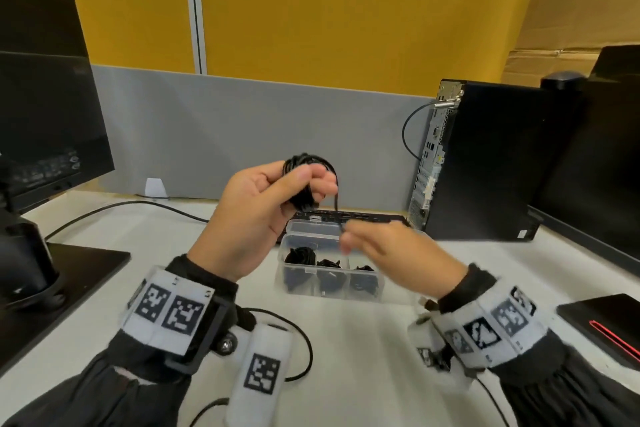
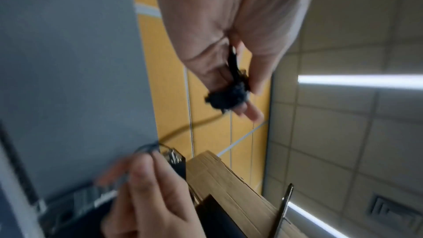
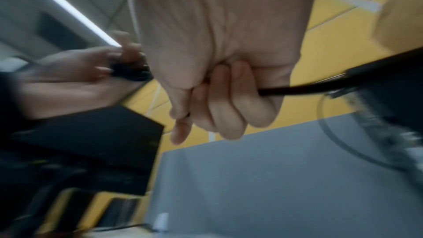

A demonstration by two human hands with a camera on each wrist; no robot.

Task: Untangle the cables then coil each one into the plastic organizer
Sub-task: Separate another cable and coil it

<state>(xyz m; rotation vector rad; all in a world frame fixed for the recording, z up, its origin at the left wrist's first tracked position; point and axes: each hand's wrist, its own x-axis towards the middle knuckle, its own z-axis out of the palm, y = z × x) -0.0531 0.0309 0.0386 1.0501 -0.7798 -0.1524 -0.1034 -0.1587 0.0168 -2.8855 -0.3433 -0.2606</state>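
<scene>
Above clear plastic compartment organizer on white desk, your left hand clenches black cable coil; right hand pinches its loose tail (blurred). Step: winding last turns. Next: tuck end, lower coil into free compartment; three look filled.

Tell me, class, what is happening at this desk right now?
A person is winding a black cable above a white desk. The left hand holds the coiled bundle, while the right hand grips the loose end of the cable and feeds it round. Below them sits a clear plastic organizer whose three front compartments already hold coiled black cables.
</scene>
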